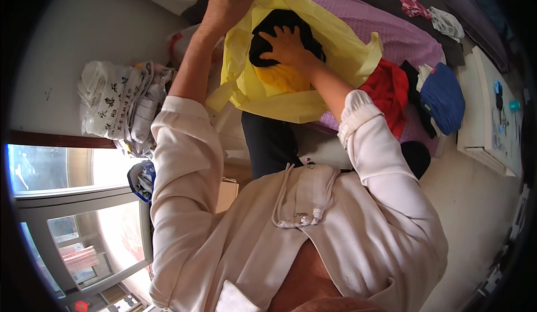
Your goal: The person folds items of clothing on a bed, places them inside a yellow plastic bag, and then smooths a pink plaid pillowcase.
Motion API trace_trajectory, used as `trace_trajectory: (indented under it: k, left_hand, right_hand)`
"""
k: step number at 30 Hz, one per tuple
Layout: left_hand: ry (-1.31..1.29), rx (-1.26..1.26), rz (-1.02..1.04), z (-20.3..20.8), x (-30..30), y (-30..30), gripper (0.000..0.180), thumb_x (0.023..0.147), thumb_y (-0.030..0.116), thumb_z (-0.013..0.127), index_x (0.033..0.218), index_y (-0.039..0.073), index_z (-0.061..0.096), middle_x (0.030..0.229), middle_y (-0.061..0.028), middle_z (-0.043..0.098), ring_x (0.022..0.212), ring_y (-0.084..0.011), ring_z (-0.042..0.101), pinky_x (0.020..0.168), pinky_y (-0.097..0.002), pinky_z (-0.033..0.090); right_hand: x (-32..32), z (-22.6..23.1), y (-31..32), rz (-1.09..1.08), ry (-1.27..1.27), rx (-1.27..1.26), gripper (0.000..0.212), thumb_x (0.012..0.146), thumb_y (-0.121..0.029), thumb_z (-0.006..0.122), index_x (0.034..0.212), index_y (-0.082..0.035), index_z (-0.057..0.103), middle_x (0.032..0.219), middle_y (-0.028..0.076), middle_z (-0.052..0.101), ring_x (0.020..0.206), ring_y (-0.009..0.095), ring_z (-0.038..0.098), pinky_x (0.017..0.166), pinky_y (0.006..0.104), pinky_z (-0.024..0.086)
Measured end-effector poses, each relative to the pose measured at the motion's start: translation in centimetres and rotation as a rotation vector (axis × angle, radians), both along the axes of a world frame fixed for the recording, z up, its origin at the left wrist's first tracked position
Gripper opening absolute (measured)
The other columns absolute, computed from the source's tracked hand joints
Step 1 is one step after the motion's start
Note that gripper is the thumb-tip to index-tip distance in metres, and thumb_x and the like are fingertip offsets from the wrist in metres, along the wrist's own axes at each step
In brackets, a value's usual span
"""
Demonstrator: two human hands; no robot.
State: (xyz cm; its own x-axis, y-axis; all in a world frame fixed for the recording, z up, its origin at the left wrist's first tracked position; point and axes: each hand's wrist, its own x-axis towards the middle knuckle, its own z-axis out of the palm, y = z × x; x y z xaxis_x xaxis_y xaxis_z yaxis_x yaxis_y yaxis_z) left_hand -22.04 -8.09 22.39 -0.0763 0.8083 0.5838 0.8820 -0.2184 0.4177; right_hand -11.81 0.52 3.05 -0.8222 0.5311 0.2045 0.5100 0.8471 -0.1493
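Note:
A large yellow plastic bag [341, 49] stands wide-mouthed in front of me. Its far left rim is pinched in my left hand [228, 5], whose fingers are closed on it. Down inside the bag lies folded black cloth [278, 24], with yellow cloth [283, 78] on its near side. My right hand [287, 45] reaches in over the bag's near right rim. It presses on the black cloth with its fingers spread, palm down, gripping nothing.
Right of the bag are red cloth [390, 91] and a folded blue garment [443, 98] on a purple checked bedcover [358, 11]. Farther right stands a white cabinet [485, 116] with small items on top. Folded plastic-wrapped bundles [120, 97] lie at left, above a window [67, 169].

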Motion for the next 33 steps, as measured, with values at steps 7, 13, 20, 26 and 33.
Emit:
trace_trajectory:
  k: [7, 13, 20, 26, 33]
  left_hand:
    - [0.113, 0.023, 0.005, 0.0, 1.6, -1.5, 0.033, 0.083, 0.02, 0.064, 0.114, 0.009, 0.059, 0.078, -0.01, 0.063, 0.065, -0.0235, 0.058, 0.064, -0.0322, 0.048]
    - [0.507, 0.157, 0.046, 0.3, 10.6, -5.9, 0.048, 0.078, 0.012, 0.068, 0.124, 0.013, 0.054, 0.126, -0.0127, 0.049, 0.114, -0.0345, 0.047, 0.097, -0.0431, 0.039]
    - [0.077, -0.195, -0.287, -7.5, 18.8, -12.5, 0.039, 0.072, 0.003, 0.07, 0.11, 0.005, 0.06, 0.118, -0.0149, 0.053, 0.113, -0.0334, 0.052, 0.092, -0.0406, 0.045]
    - [-0.229, -0.453, -0.321, -14.0, 19.1, -15.2, 0.026, 0.08, -0.003, 0.063, 0.106, 0.0, 0.061, 0.096, -0.0132, 0.063, 0.086, -0.0222, 0.065, 0.078, -0.0292, 0.05]
    - [-0.287, -0.461, -0.271, -14.9, 19.1, -15.9, 0.022, 0.082, -0.002, 0.062, 0.103, -0.002, 0.061, 0.093, -0.0134, 0.063, 0.082, -0.0216, 0.066, 0.076, -0.0274, 0.051]
  right_hand:
    - [5.7, 2.1, -2.7, 0.074, 0.109, -0.015, 0.058, 0.078, -0.043, 0.064, 0.129, -0.02, 0.049, 0.129, 0.018, 0.045, 0.119, 0.038, 0.041, 0.096, 0.0624, 0.029]
    - [16.1, 4.3, -6.8, 0.144, 0.462, -0.123, 0.037, 0.08, -0.031, 0.064, 0.108, -0.007, 0.062, 0.103, 0.014, 0.059, 0.097, 0.032, 0.057, 0.086, 0.042, 0.045]
    - [33.7, 4.8, -7.8, -0.36, 0.87, -0.448, 0.023, 0.079, -0.014, 0.067, 0.1, -0.003, 0.064, 0.092, 0.012, 0.063, 0.084, 0.027, 0.063, 0.073, 0.034, 0.051]
    - [46.2, 2.3, -4.0, -0.725, 0.53, 0.419, 0.041, 0.073, -0.024, 0.073, 0.108, -0.007, 0.061, 0.107, 0.01, 0.061, 0.097, 0.027, 0.06, 0.081, 0.0352, 0.049]
    - [47.1, 1.0, 0.9, -0.794, 0.042, 0.269, 0.095, 0.061, -0.033, 0.082, 0.141, -0.016, 0.033, 0.141, 0.019, 0.037, 0.129, 0.034, 0.036, 0.105, 0.0495, 0.027]
